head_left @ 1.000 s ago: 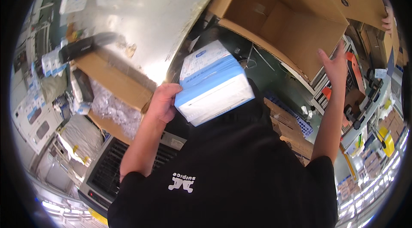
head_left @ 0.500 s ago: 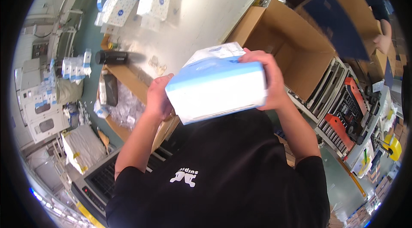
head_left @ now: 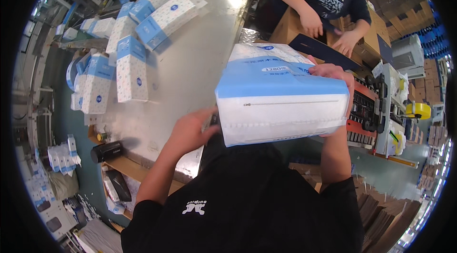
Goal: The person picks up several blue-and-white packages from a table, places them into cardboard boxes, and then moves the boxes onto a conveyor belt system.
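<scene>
A large blue-and-white soft tissue pack (head_left: 281, 110) is held up in front of my chest, its white end face turned toward me. My right hand (head_left: 335, 74) grips its right side, with fingers over the top edge. My left hand (head_left: 194, 129) is at the pack's left edge, thumb and fingers spread and holding nothing; whether a fingertip touches the pack I cannot tell. Several similar tissue packs (head_left: 131, 69) lie in a loose group on the left part of the metal table (head_left: 190, 58).
Across from me a co-worker's hands (head_left: 345, 41) handle a cardboard box (head_left: 289, 27) with a dark blue panel. A black cylinder (head_left: 107, 151) lies near the table's left corner, by an open carton (head_left: 126, 165). Stacked flat cardboard (head_left: 381, 215) stands at the lower right.
The tissue pack has moved right with my right hand, and my left hand has come off it. The view has turned, showing more packs on the left and more of the co-worker.
</scene>
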Motion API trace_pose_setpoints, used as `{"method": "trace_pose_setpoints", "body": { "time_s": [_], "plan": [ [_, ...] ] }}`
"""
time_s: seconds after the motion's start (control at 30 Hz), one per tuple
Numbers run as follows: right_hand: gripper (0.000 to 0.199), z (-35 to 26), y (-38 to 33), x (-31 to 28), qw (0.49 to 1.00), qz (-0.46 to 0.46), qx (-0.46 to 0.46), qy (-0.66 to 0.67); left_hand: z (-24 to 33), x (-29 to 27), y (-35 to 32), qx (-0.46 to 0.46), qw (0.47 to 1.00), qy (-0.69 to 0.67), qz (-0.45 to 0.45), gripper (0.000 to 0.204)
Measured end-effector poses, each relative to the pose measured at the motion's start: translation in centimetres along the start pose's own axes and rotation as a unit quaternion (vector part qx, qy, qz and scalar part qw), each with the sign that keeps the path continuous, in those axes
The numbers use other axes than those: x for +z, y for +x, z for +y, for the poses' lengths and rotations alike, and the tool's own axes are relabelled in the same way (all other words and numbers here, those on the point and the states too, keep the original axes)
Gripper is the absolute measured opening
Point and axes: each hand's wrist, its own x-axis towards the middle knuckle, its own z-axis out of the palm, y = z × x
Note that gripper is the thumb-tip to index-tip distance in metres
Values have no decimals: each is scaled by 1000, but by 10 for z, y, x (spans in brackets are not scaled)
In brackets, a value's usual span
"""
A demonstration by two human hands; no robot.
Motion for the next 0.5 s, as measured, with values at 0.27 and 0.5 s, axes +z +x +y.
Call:
{"method": "trace_pose_setpoints", "body": {
  "time_s": [0.27, 0.5],
  "plan": [
    [92, 8, -11, -41, 996, 39, 57, -51, 137, -34, 33, 528, 834, -117, -111, 48],
    [96, 18, -15, -76, 993, 50, 100, -31, 117, -14, 70, 442, 819, -241, 275, 46]
  ]
}}
